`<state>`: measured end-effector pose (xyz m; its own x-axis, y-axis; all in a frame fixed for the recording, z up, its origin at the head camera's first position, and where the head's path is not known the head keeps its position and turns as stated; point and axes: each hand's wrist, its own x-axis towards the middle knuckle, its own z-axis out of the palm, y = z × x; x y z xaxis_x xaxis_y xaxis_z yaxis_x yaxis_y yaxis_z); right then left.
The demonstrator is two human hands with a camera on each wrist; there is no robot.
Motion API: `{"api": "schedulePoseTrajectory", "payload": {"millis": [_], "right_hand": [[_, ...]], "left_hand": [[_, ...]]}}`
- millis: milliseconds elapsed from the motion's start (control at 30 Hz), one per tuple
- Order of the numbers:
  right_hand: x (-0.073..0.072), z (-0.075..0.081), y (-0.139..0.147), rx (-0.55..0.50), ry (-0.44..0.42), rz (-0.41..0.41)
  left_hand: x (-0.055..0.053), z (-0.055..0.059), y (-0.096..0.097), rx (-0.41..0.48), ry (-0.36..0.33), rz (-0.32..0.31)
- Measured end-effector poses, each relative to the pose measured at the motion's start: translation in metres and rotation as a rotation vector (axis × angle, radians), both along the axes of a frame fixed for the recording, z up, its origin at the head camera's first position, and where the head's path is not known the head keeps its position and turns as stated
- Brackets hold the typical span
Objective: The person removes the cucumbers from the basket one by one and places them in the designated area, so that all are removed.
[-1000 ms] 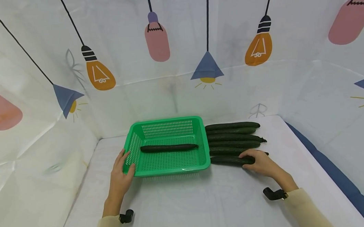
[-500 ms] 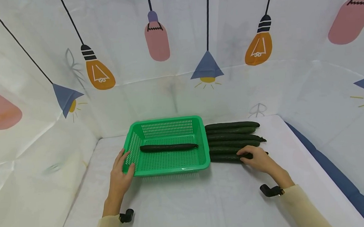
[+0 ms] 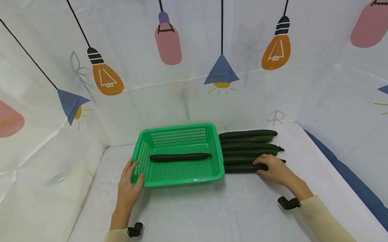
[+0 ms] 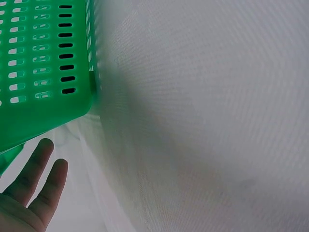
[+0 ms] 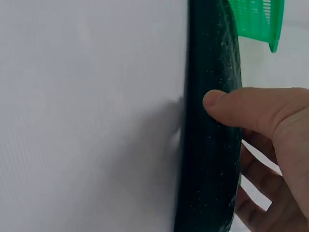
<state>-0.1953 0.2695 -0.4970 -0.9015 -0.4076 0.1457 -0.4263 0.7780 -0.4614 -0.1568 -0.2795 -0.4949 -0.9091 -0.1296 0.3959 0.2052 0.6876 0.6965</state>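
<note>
My left hand rests at the left front corner of a green perforated plastic basket, its thumb and fingers against the rim. In the left wrist view two straight fingers stand apart from the basket wall; the rest of that hand is out of that frame. A dark green cucumber lies lengthwise inside the basket. Right of it, my right hand pinches the right end of the nearest cucumber in a row. The right wrist view has the thumb on this cucumber and the fingers behind it.
Several more cucumbers lie side by side behind the held one, their left ends beside the basket. White cloth covers the table. A patterned sheet rises behind it, and a dark blue strip runs along the right side.
My right hand and the nearest cucumber have shifted slightly toward the back and left, closer to the row. My left hand and the basket have stayed in place.
</note>
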Motion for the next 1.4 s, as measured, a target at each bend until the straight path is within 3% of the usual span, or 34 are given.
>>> {"api": "schedulePoseTrajectory", "payload": {"millis": [367, 700, 1400], "right_hand": [[-0.004, 0.0, 0.003, -0.017, -0.014, -0.012], [-0.004, 0.009, 0.001, 0.001, -0.087, -0.004], [-0.003, 0.01, 0.003, -0.016, -0.109, -0.002]], "left_hand": [[0.001, 0.001, -0.001, 0.0, 0.026, -0.006], [0.001, 0.0, -0.001, -0.008, 0.004, 0.001], [0.001, 0.003, 0.0, -0.085, -0.024, 0.043]]}}
